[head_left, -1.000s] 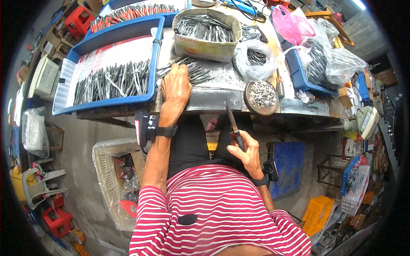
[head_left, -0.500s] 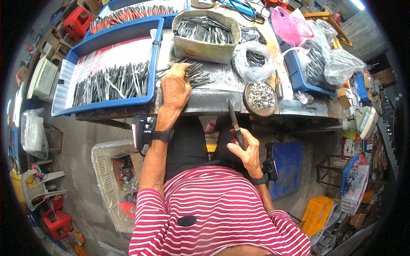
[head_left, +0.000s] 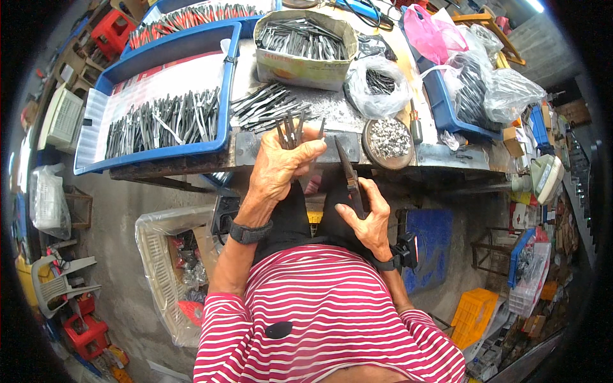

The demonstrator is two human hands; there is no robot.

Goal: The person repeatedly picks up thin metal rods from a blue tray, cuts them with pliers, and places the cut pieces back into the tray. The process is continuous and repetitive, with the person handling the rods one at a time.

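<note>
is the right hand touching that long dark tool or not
Touching: the head view shows the right hand closed around the lower end of the long dark tool, with no gap between them.

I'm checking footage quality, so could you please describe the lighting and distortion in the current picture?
Head view: the table edge bows with fisheye distortion, and the corners go black; head view, lighting: a ceiling light glares white at upper right, while the black trousers show little detail.
</note>
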